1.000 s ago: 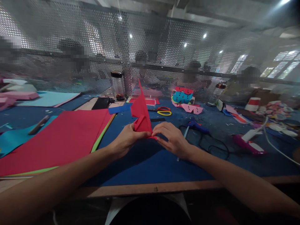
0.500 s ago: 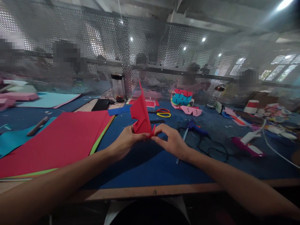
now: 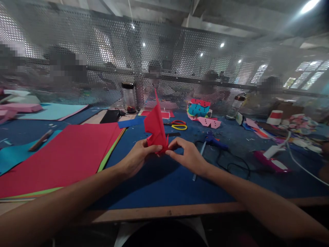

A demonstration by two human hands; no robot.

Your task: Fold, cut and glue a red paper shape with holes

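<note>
A folded piece of red paper stands up over the blue tabletop, its tall point towards the perforated screen. My left hand grips its lower left part, thumb lying across the front. At the lower right corner, the thumb and fingertips of my right hand pinch a small upturned flap of the same paper. Beyond the paper lie scissors with red and yellow handles. A blue glue gun rests to the right of my right hand, with a pale stick beside it.
Large red sheets are stacked on the left, near a teal sheet. A lidded jar stands at the back. Cut pink shapes, a magenta tool and a white cable lie right. People sit behind the perforated screen.
The red paper has tipped and shifted slightly, its lower right flap now more upright. My left thumb has moved a little left along the paper. Both hands keep hold.
</note>
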